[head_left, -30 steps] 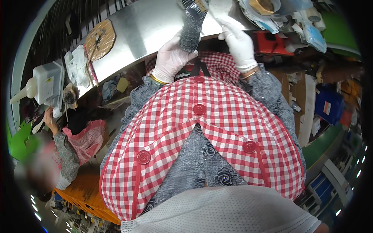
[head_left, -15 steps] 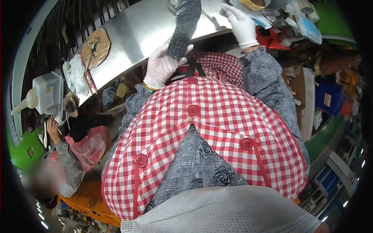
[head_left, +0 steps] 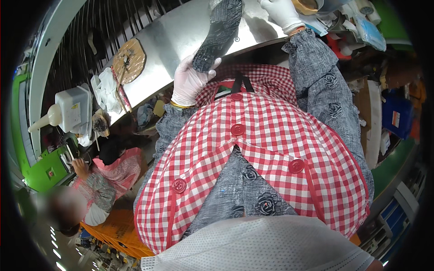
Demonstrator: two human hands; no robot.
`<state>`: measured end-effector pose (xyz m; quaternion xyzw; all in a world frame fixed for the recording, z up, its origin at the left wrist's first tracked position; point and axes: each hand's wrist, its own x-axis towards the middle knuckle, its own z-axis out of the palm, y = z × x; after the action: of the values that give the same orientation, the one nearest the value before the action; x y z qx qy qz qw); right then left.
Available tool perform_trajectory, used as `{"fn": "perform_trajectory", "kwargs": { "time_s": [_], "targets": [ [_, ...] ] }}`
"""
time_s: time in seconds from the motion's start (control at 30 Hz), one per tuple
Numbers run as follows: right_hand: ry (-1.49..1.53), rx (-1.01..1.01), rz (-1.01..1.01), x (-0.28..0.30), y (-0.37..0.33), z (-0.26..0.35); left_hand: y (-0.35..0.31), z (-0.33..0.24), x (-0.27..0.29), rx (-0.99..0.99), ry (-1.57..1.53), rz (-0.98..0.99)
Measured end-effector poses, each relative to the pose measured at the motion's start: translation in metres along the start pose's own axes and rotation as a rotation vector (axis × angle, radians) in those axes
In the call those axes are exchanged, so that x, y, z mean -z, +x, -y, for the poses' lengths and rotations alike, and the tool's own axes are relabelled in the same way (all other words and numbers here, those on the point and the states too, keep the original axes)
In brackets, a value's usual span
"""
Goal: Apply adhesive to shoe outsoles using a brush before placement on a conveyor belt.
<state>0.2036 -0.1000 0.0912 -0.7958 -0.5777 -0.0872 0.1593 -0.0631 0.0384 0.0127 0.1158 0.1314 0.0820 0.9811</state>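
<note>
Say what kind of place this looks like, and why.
Most likely a factory workshop, perhaps for footwear: the gloved left hand holds what looks like a black shoe sole over a metal worktop, and a co-worker is nearby.

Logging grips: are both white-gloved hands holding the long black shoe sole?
No, the left hand holds the sole; the right hand is apart.

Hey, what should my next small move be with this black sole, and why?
Probably bring the right hand over to the black sole: the left hand holds its near end, while the right is apart from it.
</note>
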Motion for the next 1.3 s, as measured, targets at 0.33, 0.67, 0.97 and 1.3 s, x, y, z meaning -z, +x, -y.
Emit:
{"fn": "perform_trajectory", "kwargs": {
  "time_s": [0.33, 0.67, 0.97, 1.3],
  "targets": [
    [0.457, -0.256, -0.28, -0.081, -0.045, -0.038, 0.004, 0.007, -0.008, 0.023, -0.005, -0.052],
    [1.597, 0.023, -0.846, -0.058, -0.048, -0.019, 0.008, 0.019, -0.031, -0.045, -0.164, 0.047],
    [1.197, -0.642, -0.738, -0.071, -0.052, 0.013, 0.02, 0.009, -0.064, -0.184, -0.422, 0.132],
    [0.915, -0.57, -0.742, -0.08, -0.049, 0.014, -0.018, -0.01, -0.097, -0.387, -0.059, 0.239]
  ]
}}
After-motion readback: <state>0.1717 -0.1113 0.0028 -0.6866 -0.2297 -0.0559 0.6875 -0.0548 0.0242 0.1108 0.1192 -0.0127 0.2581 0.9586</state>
